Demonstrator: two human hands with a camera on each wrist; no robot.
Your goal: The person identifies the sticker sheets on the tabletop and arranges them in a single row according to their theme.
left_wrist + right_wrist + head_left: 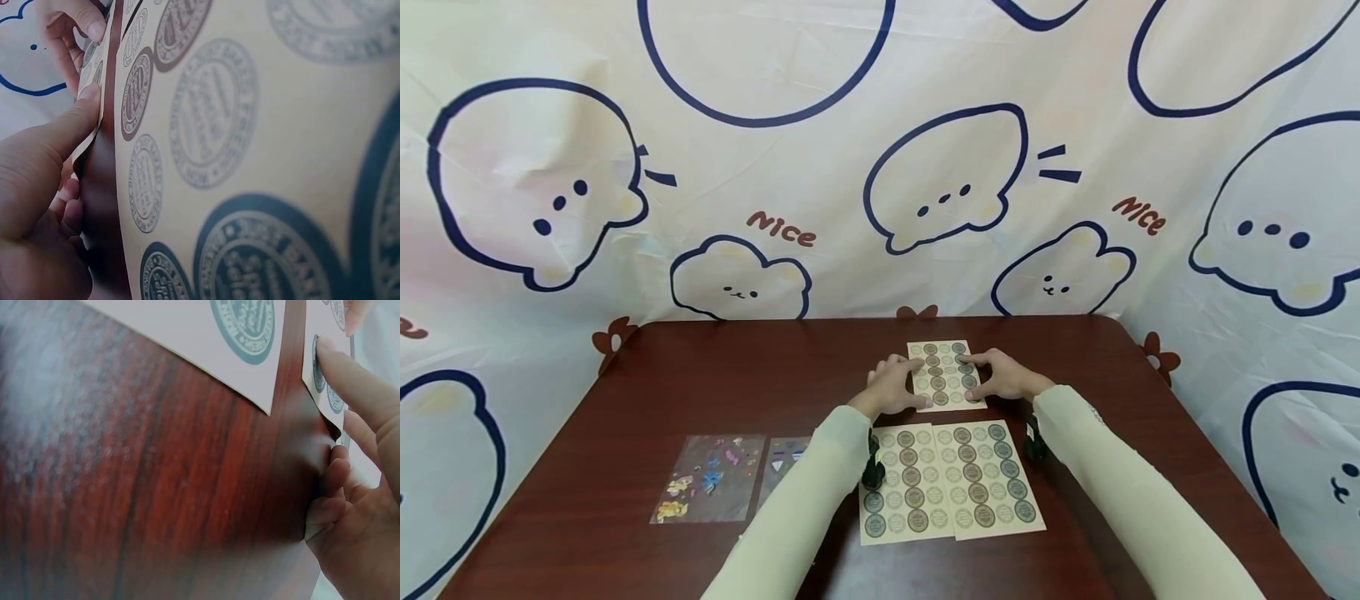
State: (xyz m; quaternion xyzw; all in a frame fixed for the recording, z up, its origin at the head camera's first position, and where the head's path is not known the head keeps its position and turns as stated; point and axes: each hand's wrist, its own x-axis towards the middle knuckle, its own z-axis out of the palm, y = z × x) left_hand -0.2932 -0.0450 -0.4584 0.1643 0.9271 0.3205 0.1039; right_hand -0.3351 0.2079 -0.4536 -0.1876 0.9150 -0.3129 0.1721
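A cream sheet of round stickers [947, 375] lies toward the far side of the table, held by both hands. My left hand [893, 388] grips its left edge, the thumb on top in the left wrist view and the other fingers curled at the edge. On the opposite edge, my right hand [1006, 377] pinches the sheet, its thumb [350, 372] pressing on a dark round sticker. Nearer to me, two similar sheets, a left one [910, 483] and a right one [988, 477], lie side by side beneath the wrists.
Left of the sheets is a clear plastic packet [709, 477] with small colourful figures. A second clear packet [784, 457] is partly covered by the left sleeve. The dark red-brown table [737, 375] ends at a printed cloth wall [835, 183] behind and at both sides.
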